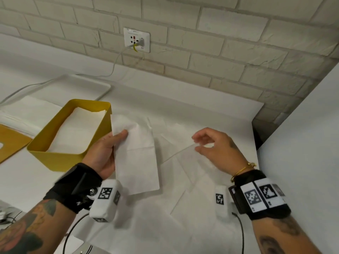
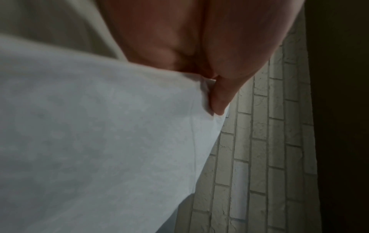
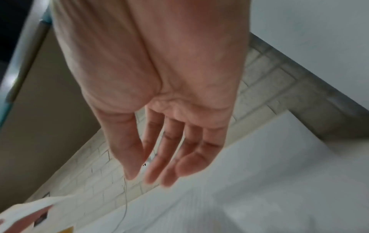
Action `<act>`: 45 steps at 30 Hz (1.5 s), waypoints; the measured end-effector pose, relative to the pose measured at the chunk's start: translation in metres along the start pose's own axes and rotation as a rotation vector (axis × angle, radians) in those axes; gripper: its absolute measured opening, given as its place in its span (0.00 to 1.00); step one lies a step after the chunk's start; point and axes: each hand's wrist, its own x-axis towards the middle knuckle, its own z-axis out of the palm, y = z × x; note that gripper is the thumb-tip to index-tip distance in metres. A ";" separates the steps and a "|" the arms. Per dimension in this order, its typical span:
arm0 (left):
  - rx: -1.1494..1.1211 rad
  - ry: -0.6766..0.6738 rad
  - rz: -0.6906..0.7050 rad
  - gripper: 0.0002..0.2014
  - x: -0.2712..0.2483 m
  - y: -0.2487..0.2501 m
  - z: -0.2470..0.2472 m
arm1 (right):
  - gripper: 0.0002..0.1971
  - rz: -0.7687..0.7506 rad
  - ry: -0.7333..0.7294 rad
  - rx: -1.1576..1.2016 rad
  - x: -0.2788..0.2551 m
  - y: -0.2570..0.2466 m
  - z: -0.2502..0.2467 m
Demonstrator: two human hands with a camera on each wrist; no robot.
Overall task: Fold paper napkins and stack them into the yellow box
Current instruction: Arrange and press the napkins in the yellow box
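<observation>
My left hand (image 1: 117, 142) grips a folded white napkin (image 1: 136, 158) by its left edge, thumb on top, and holds it just right of the yellow box (image 1: 55, 158). The box holds folded napkins (image 1: 78, 125). In the left wrist view the thumb of that hand (image 2: 211, 94) pinches the napkin (image 2: 99, 141). My right hand (image 1: 195, 143) hovers with loosely curled fingers and holds nothing, above an unfolded napkin (image 1: 192, 180) spread flat on the table. The right wrist view shows this hand (image 3: 149, 178) with relaxed fingers (image 3: 191, 164) and nothing in it.
A pile of unfolded napkins (image 1: 27, 114) lies on a white tray (image 1: 95, 85) behind the box. A brown board (image 1: 11, 142) lies at the far left. The brick wall carries a socket (image 1: 136, 39) with a cable. A white panel (image 1: 302, 125) bounds the right.
</observation>
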 end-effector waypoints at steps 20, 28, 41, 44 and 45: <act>-0.065 0.060 -0.037 0.15 -0.006 0.001 0.003 | 0.07 -0.102 -0.067 0.004 0.019 -0.045 -0.031; -0.126 -0.068 -0.148 0.22 -0.005 -0.011 0.038 | 0.05 -0.060 -0.074 0.946 0.004 -0.082 -0.004; -0.180 -0.140 -0.180 0.31 -0.002 -0.023 0.046 | 0.06 0.383 0.065 0.721 -0.008 -0.033 0.065; -0.170 -0.129 -0.190 0.31 -0.001 -0.023 0.046 | 0.04 0.371 0.044 0.725 -0.007 -0.032 0.062; -0.163 -0.127 -0.188 0.31 -0.001 -0.022 0.045 | 0.04 0.365 0.040 0.731 -0.007 -0.031 0.062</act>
